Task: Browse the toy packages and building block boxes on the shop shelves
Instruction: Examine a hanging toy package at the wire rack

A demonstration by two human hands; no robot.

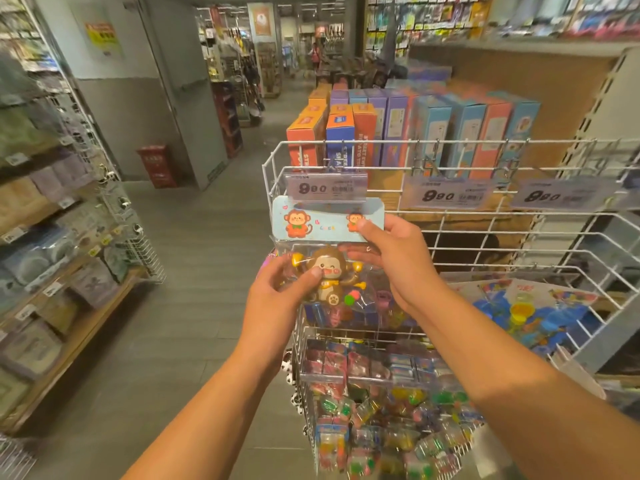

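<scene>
A monkey toy package [325, 237], a clear bag with a light-blue header card and a brown monkey figure inside, hangs in front of the white wire rack [485, 216]. My left hand [277, 299] grips its lower left, thumb pressed on the monkey's face. My right hand [398, 261] pinches the card's right edge, fingers behind the bag. Building block boxes [408, 129] in orange, blue and purple stand upright on the shelf behind the rack.
Price tags [327, 188] reading 9.90 clip along the rack's top wire. Small colourful toy packets [381, 403] fill hooks below; a blue-printed package [530, 310] lies in the wire basket at right. Shelves [52, 237] line the aisle's left side, and a red bin [157, 166] stands beyond.
</scene>
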